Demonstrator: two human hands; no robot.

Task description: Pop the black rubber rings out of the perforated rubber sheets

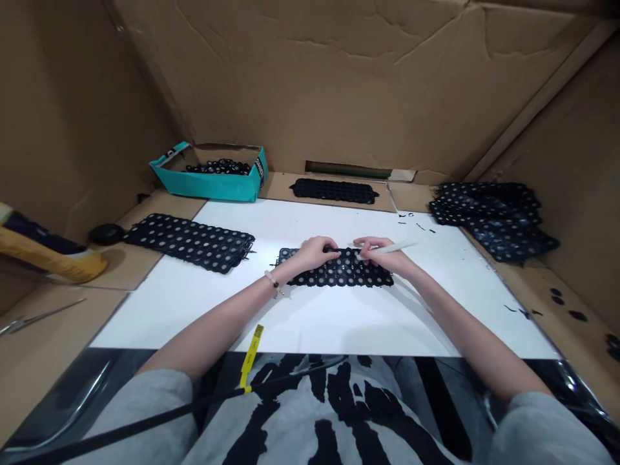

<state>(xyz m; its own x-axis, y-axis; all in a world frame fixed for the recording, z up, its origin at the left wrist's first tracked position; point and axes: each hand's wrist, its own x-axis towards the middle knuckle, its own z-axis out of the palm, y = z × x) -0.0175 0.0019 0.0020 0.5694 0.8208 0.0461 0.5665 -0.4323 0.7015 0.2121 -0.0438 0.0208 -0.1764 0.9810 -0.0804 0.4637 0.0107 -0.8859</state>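
A black perforated plastic sheet (339, 274) with rows of round holes lies flat in the middle of a white board (194, 323). My left hand (312, 253), with a beaded bracelet at the wrist, rests on the sheet's upper left part, its fingers reaching the top edge. My right hand (378, 254) is on the sheet's upper right part and grips a slim white pen-like tool (398, 247). The tool's tip is hidden by my fingers. My two hands are close together but not touching.
A stack of black perforated sheets (188, 242) lies to the left, and a larger pile (489, 219) lies to the right. Another sheet (334, 190) lies behind the board. A teal box (213, 181) holds black pieces. Small black scraps (416, 226) lie on the board. Cardboard walls surround everything.
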